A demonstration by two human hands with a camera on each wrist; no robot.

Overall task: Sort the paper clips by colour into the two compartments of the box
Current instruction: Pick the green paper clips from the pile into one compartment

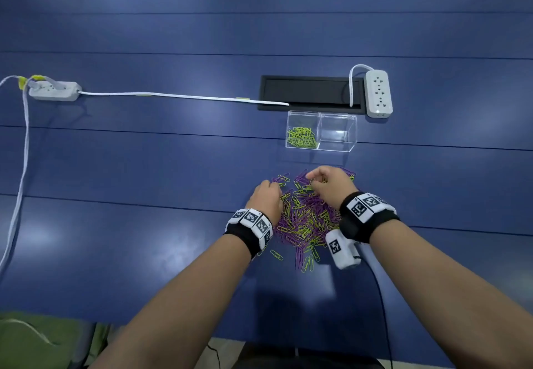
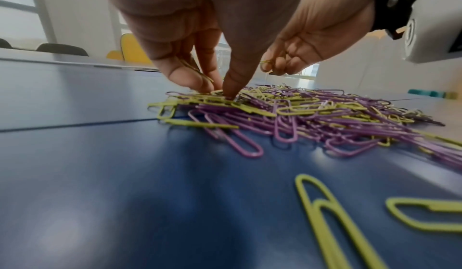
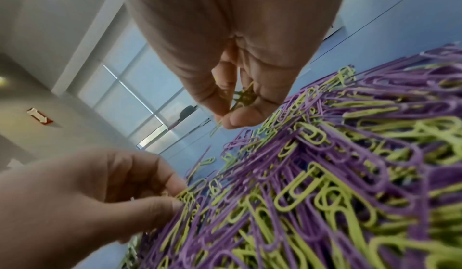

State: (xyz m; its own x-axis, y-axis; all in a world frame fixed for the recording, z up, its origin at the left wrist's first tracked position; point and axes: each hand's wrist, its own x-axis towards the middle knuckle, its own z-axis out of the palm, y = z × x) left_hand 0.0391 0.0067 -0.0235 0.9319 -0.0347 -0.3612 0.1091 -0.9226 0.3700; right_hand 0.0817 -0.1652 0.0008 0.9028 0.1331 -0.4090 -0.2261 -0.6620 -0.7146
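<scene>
A heap of purple and green paper clips [image 1: 305,221] lies on the blue table. Beyond it stands the clear two-compartment box [image 1: 337,149]; several green clips [image 1: 301,137] lie in its left compartment, and the right compartment [image 1: 339,133] holds none. My left hand [image 1: 275,194] is down on the heap's left edge, where its fingertips [image 2: 230,93] pinch a green clip, with more green clips [image 2: 200,73] tucked under its fingers. My right hand [image 1: 313,182] hovers over the far side of the heap, its curled fingers holding a bunch of green clips [image 3: 243,97].
A black cable hatch [image 1: 310,94] and a white power strip [image 1: 378,93] lie behind the box. Another power strip [image 1: 54,91] with a long cable sits far left. A few stray green clips [image 2: 332,220] lie near my left wrist.
</scene>
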